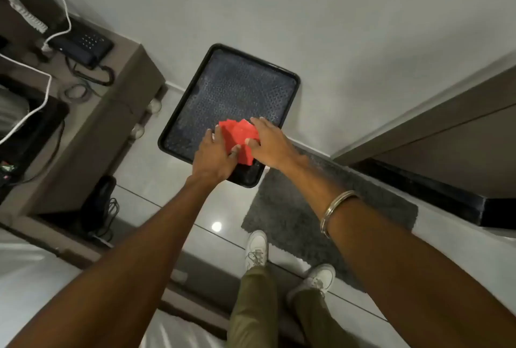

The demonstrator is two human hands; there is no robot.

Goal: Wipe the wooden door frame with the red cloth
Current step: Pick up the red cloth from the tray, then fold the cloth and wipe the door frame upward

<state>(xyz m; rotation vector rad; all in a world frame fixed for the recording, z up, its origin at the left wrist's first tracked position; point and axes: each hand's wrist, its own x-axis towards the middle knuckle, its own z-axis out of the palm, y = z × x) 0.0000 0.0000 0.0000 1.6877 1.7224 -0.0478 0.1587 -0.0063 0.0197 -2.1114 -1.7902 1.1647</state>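
Note:
A folded red cloth (237,135) lies on the near part of a black textured tray (231,87) that leans against the white wall. Both hands rest on the cloth. My left hand (215,157) covers its left side with the thumb pressing on the fabric. My right hand (269,145) lies across its right side, fingers spread over the top edge. The wooden door frame (435,124) runs diagonally at the right, apart from both hands.
A brown desk (111,113) with a black telephone (81,43) and white cables stands at the left. A grey mat (321,208) lies on the glossy tiled floor under my white shoes (257,250). A black threshold strip (435,194) runs below the door.

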